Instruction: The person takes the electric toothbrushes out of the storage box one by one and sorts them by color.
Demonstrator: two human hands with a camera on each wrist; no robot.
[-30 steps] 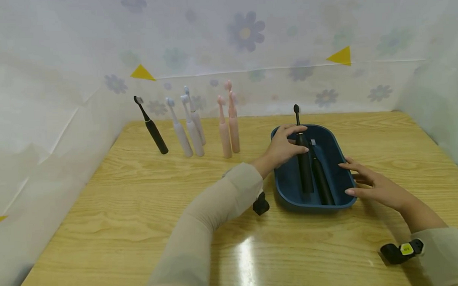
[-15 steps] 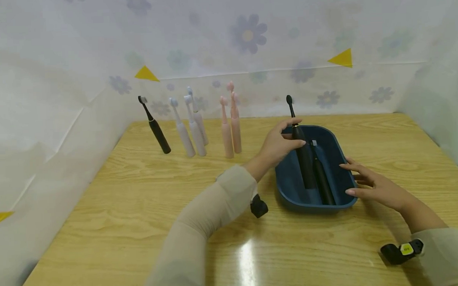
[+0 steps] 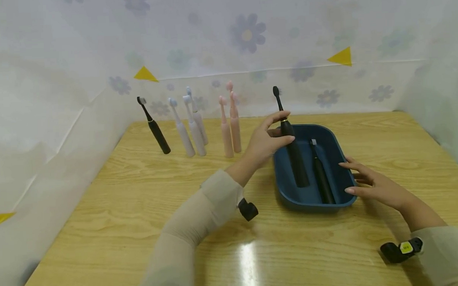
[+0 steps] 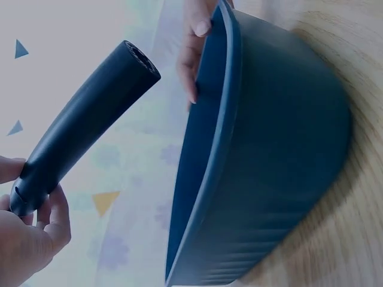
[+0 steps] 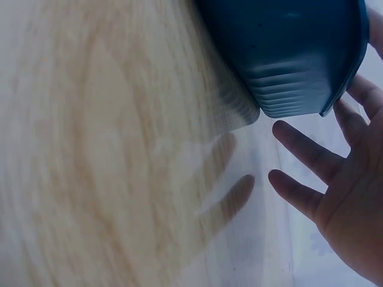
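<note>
My left hand (image 3: pixel 264 139) grips a black electric toothbrush (image 3: pixel 295 159) near the top of its handle, brush head up and tilted left. In the left wrist view the handle (image 4: pixel 90 122) of this toothbrush is raised above the rim of the blue bin (image 4: pixel 230 119), its base pointing toward the bin. A second black electric toothbrush (image 3: pixel 322 177) lies inside the bin, leaning on its far part. At the bin's right side is my right hand (image 3: pixel 374 186), fingers spread, thumb and fingertips at the rim. In the right wrist view two fingers (image 5: pixel 308 152) extend apart from the bin wall.
Left of the bin stand two pink electric toothbrushes (image 3: pixel 226 139), three white ones (image 3: pixel 194 135) and one black electric toothbrush (image 3: pixel 159 137). All are on the wooden table (image 3: pixel 140 205). A flowered white sheet (image 3: pixel 267 40) hangs behind, with yellow triangles (image 3: pixel 341 57) on it.
My left hand has moved left and up with the black toothbrush, away from the one lying in the bin. The right hand has stayed at the rim.
</note>
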